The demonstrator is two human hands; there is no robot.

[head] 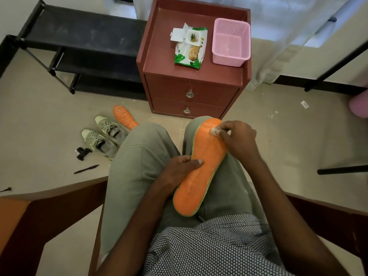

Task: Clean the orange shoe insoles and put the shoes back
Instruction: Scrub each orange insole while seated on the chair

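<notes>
Left hand [180,170] holding insole [201,168], right hand [237,140] pinching wipe [214,132]

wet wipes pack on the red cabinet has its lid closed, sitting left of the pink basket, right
Not quite. The head view shows the wet wipes pack on the red cabinet with its white flap lid flipped open, not closed. It does sit left of the pink basket.

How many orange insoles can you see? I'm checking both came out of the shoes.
2. One insole lies on the person's lap, held by both hands; the other insole lies on the floor beside the grey shoes, its near end hidden behind the knee.
</notes>
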